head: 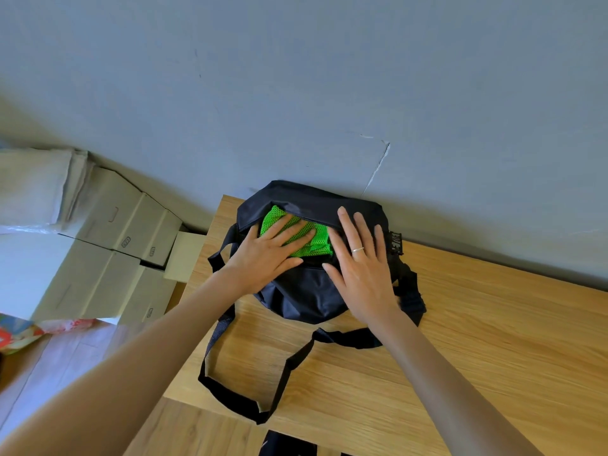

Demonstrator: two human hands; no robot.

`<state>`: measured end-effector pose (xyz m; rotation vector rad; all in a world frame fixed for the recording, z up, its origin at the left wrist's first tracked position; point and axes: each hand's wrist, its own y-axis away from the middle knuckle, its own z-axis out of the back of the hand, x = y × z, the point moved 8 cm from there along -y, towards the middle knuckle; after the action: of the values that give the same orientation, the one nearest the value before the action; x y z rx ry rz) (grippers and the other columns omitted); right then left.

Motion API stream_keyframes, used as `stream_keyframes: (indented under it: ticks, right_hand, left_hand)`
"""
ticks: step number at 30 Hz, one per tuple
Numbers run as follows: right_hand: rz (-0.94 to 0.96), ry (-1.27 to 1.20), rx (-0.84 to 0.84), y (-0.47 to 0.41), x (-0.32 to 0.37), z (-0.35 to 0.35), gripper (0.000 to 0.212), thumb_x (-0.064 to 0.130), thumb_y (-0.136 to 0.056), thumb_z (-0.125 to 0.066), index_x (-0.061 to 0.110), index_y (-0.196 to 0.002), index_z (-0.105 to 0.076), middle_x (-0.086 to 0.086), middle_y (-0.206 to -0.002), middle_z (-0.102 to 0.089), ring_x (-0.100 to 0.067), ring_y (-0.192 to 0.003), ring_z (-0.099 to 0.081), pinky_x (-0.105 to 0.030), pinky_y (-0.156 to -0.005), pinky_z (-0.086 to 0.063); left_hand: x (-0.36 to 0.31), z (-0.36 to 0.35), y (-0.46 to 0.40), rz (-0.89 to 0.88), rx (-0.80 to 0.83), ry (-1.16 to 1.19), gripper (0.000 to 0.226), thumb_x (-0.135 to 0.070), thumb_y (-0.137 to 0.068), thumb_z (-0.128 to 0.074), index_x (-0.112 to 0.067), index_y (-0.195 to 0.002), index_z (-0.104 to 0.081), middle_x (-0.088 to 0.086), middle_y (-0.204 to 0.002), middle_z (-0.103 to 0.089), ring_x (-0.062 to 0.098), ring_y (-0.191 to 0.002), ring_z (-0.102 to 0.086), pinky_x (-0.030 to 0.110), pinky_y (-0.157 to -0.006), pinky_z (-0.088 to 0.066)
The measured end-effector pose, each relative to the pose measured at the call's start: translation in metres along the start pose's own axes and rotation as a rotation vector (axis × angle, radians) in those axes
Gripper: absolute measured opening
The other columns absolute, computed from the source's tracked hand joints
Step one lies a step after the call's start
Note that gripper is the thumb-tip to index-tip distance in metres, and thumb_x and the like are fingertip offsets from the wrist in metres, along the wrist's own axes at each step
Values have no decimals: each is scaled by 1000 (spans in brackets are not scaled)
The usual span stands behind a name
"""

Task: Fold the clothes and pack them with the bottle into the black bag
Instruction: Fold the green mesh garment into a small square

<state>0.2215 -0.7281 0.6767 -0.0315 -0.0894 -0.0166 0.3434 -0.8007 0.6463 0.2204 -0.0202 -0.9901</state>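
Left hand (266, 255): flat, fingers straight, pressing green mesh garment (297, 236) into black bag (302, 291).
Right hand (360, 261): spread flat on bag, gripping nothing.
Tip: press evenly, clear the zip.

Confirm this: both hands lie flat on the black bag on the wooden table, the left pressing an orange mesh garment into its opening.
Not quite: the mesh garment is bright green, not orange, as the head view shows. The left hand presses it into the black bag; the right hand lies flat on the bag, on the wooden table.

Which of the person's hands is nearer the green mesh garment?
Left. The left hand presses flat on the green mesh garment inside the black bag; the right hand rests beside it on the bag's top.
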Motion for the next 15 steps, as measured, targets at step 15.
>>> stream_keyframes:
  ticks: [15]
  right_hand:
    - [296, -61, 108, -29, 71, -33, 63, 40, -96, -39, 16, -151, -18, -1, -159, -12, -24, -146, -9, -44, -118, -17]
  left_hand:
    - [78, 27, 29, 362, -438, 249, 54, -18, -79, -72, -11, -129, -53, 4, -126, -58, 24, -112, -55, 41, -80, -52]
